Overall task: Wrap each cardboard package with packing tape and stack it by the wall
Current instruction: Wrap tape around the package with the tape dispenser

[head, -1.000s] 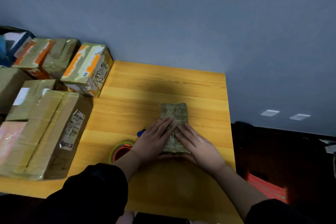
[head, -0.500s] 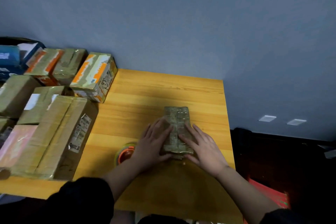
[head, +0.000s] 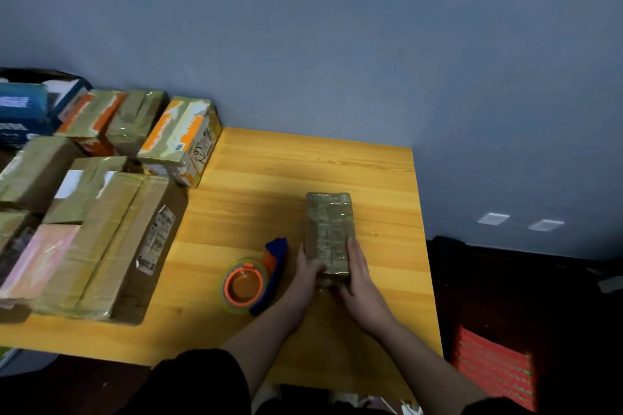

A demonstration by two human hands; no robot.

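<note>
Both hands' grip now clamps the near end of the taped package (head: pixel 328 232) — left hand (head: pixel 308 271), right hand (head: pixel 360 274) — no longer flat on top; on the table (head: pixel 269 178), seemingly ready for stacking.

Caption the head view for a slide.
Both hands, left hand and right hand, grip a taped package beside the tape dispenser.
</note>
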